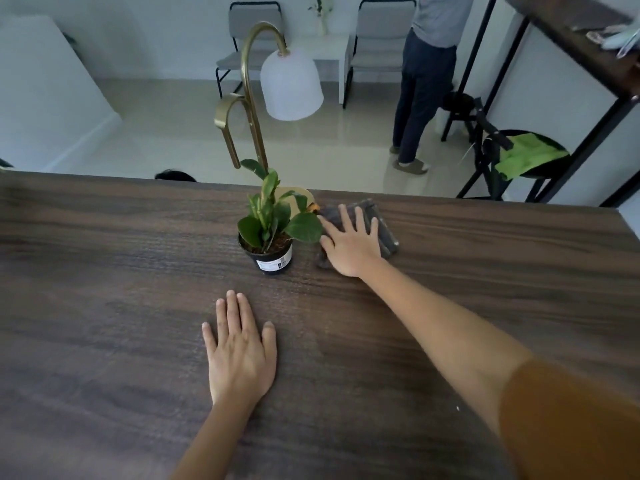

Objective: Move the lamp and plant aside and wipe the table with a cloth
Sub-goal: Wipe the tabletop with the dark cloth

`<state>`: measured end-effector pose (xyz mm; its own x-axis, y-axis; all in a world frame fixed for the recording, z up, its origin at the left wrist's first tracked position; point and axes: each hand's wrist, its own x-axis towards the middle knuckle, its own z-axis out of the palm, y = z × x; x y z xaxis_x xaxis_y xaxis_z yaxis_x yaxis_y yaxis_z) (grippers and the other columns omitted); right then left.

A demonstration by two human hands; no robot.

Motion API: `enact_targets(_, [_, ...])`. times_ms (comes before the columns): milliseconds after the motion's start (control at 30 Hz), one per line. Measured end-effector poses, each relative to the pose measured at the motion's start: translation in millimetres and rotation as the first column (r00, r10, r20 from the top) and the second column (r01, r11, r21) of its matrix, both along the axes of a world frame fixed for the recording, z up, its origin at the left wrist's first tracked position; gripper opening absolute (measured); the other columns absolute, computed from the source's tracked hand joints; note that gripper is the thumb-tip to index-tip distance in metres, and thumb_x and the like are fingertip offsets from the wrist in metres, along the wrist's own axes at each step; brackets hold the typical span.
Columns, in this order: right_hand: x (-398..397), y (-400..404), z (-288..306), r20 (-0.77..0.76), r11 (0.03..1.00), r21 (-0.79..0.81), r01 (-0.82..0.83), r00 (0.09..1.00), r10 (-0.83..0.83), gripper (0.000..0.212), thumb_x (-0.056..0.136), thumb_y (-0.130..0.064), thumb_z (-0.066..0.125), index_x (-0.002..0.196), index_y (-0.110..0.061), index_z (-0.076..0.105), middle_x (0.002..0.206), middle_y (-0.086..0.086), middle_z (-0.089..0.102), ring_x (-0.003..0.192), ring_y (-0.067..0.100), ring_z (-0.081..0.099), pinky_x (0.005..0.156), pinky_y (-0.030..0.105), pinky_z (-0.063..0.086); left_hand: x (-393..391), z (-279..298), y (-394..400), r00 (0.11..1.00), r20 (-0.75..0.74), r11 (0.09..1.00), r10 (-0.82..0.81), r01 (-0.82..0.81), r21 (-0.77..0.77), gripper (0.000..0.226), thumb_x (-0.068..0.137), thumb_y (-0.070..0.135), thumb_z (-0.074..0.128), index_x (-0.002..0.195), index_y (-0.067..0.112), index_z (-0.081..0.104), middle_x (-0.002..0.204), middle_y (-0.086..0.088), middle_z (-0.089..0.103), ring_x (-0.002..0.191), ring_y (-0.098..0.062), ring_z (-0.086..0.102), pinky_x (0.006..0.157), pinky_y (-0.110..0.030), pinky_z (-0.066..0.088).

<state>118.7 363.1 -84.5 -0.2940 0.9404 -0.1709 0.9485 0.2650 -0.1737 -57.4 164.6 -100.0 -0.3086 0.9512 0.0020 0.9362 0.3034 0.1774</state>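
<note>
Head: plant (269, 233) beside cloth (375, 223).

Dim, soft even light, faint shadows, wide-angle bending at edges

Pale room beyond a dark wood bench (104, 271)

Glossy light floor (173, 133), white walls; two grey chairs (254, 36) flank a white side table (329, 50). A person (429, 81) stands near a black stool (526, 161) bearing green fabric.

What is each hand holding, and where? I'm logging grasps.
Nothing gripped. Right hand lies flat on the folded cloth; left hand rests flat on the table.
</note>
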Motion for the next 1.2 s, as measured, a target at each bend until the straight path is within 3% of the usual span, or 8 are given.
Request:
enact_targets(300, [94, -208, -9, -0.055, 0.913, 0.144, -0.381, 0.918, 0.392, 0.049, 0.101, -0.059, 0.019, 0.149, -0.052, 0.016, 0.163, -0.004, 0.012, 0.150, 0.027, 0.006, 0.118, 0.053, 0.007, 3, 5, -1, 1.000, 0.028, 1.000, 0.007, -0.006, -0.017, 0.065, 0.097, 0.039, 0.018, 0.151, 0.006, 0.002, 0.161, -0.008, -0.001, 0.147, -0.022, -0.006, 0.119, -0.048, 0.003])
enact_targets(433, [153, -123, -4, 0.029, 0.994, 0.109, 0.013, 0.999, -0.016, 0.055, 0.092, -0.069, 0.005, 0.145, -0.060, -0.002, 0.164, -0.004, -0.004, 0.150, 0.030, -0.002, 0.118, 0.057, 0.005, 4, 5, 0, 1.000, 0.018, 1.000, 0.009, -0.009, -0.020, 0.065, 0.097, 0.038, 0.018, 0.151, 0.006, 0.002, 0.161, -0.008, -0.001, 0.147, -0.022, -0.006, 0.119, -0.047, 0.002])
enact_targets(500, [145, -68, 3, 0.023, 0.951, 0.017, 0.310, 0.950, -0.310, 0.057, 0.093, -0.068, 0.007, 0.148, -0.055, -0.002, 0.164, 0.000, -0.010, 0.149, 0.034, -0.009, 0.117, 0.060, -0.001, 3, 5, 1, 1.000, 0.018, 1.000, 0.016, -0.016, -0.022, 0.065, 0.097, 0.038, 0.017, 0.151, 0.006, 0.001, 0.161, -0.008, -0.002, 0.147, -0.022, -0.007, 0.119, -0.047, 0.001])
enact_targets(567, [107, -36, 10, 0.024, 0.912, -0.060, 0.407, 0.913, -0.406, 0.059, 0.095, -0.067, 0.009, 0.151, -0.050, -0.002, 0.163, 0.006, -0.014, 0.147, 0.040, -0.014, 0.114, 0.065, -0.005, 2, 4, 1, 1.000, 0.017, 1.000, 0.019, -0.018, -0.018, 0.064, 0.097, 0.037, 0.017, 0.151, 0.006, 0.002, 0.161, -0.008, -0.001, 0.147, -0.022, -0.006, 0.119, -0.047, 0.002])
enact_targets(733, [-3, -120, -6, -0.061, 0.997, 0.010, -0.078, 0.995, 0.078, 0.056, 0.097, -0.063, 0.016, 0.151, -0.049, 0.011, 0.164, 0.008, -0.003, 0.148, 0.039, -0.007, 0.114, 0.064, -0.007, -1, 1, -3, 1.000, 0.018, 1.000, 0.025, -0.025, -0.010, 0.063, 0.097, 0.035, 0.020, 0.150, 0.004, 0.005, 0.161, -0.009, 0.003, 0.148, -0.023, -0.003, 0.119, -0.048, 0.004])
enact_targets(867, [56, -263, -9, -0.114, 0.965, 0.161, -0.205, 0.968, 0.225, 0.050, 0.101, -0.059, 0.023, 0.150, -0.049, 0.020, 0.164, 0.000, 0.013, 0.150, 0.031, 0.006, 0.118, 0.057, 0.003, -1, 2, -7, 1.000, 0.026, 1.000, 0.012, -0.012, -0.013, 0.062, 0.097, 0.034, 0.021, 0.150, 0.004, 0.006, 0.160, -0.011, 0.003, 0.148, -0.024, -0.002, 0.119, -0.048, 0.003])
enact_targets(1000, [201, -337, -6, 0.003, 0.981, 0.161, 0.104, 0.994, -0.106, 0.056, 0.096, -0.068, 0.014, 0.150, -0.052, 0.012, 0.163, -0.004, 0.014, 0.149, 0.030, 0.015, 0.115, 0.054, 0.014, 2, 1, -6, 1.000, 0.027, 1.000, 0.004, -0.004, -0.018, 0.063, 0.096, 0.034, 0.020, 0.150, 0.002, 0.006, 0.160, -0.012, 0.002, 0.147, -0.025, -0.002, 0.118, -0.049, 0.004])
enact_targets(1200, [274, -214, 7, 0.017, 0.713, -0.006, 0.701, 0.713, -0.701, 0.071, 0.084, -0.077, -0.002, 0.150, -0.052, -0.004, 0.165, 0.004, -0.006, 0.149, 0.036, -0.007, 0.115, 0.063, 0.001, 14, 4, -10, 1.000, 0.027, 0.999, -0.014, 0.015, -0.035, 0.064, 0.096, 0.035, 0.019, 0.150, 0.003, 0.004, 0.160, -0.011, 0.001, 0.147, -0.025, -0.003, 0.119, -0.048, 0.003])
